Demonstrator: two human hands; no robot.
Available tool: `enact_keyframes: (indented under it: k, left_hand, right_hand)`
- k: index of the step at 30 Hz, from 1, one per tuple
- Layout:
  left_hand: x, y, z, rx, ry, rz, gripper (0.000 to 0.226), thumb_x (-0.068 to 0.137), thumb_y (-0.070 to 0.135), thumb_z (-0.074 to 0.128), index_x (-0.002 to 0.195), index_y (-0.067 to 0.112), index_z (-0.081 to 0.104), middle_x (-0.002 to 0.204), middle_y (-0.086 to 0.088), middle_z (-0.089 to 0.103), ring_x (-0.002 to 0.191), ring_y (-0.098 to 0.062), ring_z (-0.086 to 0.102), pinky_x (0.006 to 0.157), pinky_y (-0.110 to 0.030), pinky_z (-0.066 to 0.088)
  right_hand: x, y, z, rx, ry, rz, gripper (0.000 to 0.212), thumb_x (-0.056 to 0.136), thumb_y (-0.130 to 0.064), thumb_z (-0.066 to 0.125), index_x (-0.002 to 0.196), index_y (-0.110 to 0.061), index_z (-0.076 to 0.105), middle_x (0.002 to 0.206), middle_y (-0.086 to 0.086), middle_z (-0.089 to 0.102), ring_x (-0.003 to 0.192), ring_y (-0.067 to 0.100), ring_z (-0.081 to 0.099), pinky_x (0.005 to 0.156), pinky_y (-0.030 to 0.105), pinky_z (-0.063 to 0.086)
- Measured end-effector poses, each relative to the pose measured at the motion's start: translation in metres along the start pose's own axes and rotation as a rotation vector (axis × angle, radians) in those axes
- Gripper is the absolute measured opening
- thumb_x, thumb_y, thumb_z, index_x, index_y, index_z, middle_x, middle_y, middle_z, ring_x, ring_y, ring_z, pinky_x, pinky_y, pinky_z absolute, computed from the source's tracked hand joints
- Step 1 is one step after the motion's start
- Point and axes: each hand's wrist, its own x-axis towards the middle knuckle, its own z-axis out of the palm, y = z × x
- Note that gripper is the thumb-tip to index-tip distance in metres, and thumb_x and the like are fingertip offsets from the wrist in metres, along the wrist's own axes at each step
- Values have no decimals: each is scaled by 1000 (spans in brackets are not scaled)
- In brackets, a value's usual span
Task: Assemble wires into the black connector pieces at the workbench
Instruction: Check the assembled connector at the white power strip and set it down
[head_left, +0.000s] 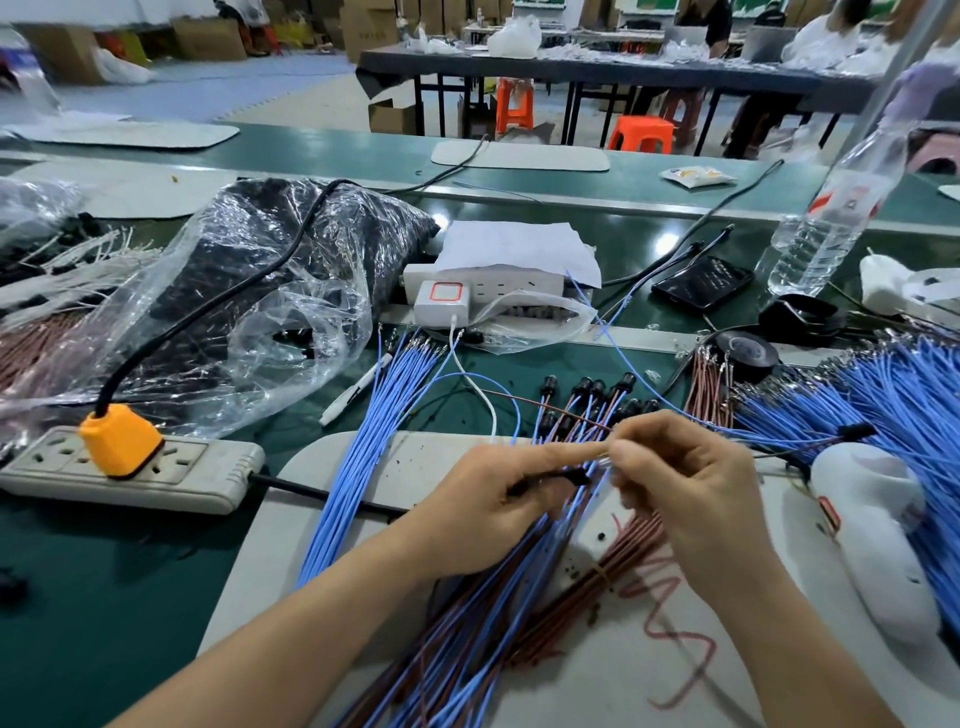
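Observation:
My left hand (498, 499) grips a small black connector piece (553, 477) over a grey mat (311, 493), index finger stretched toward the right hand. My right hand (680, 473) pinches wire ends at its fingertips, right beside that connector. Finished black connectors with blue and brown wires (587, 400) lie fanned out just beyond my hands. A loose bundle of blue wires (374, 431) runs across the mat's left side. A tied bundle of brown wires (618, 566) lies under my right wrist. A large pile of blue wires (883, 395) fills the right side.
A grey power strip with an orange plug (122, 441) sits at left. A clear plastic bag of black parts (260, 291) lies behind it. A white power strip with charger (467, 291), a phone (701, 283), a water bottle (826, 223), black tape (748, 353) and a white bottle (872, 519) surround the work area.

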Motion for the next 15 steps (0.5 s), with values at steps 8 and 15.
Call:
enact_keyframes:
  k: [8,15]
  left_hand:
    - [1,-5,1,-145,96,-25,25,94,0,50,111,16,60,101,0,69,93,-6,63,86,-16,44]
    - [1,-6,3,-178,127,-11,42,90,-12,46,109,25,54,117,10,64,111,-4,60,94,-17,43]
  right_hand:
    - [1,-2,1,258,-63,72,7,69,-21,71,76,-20,70,58,2,57,49,12,49,46,17,40]
    - [-4,-6,8,252,-90,34,12,72,-16,66,81,-14,74,67,15,67,54,20,61,51,23,49]
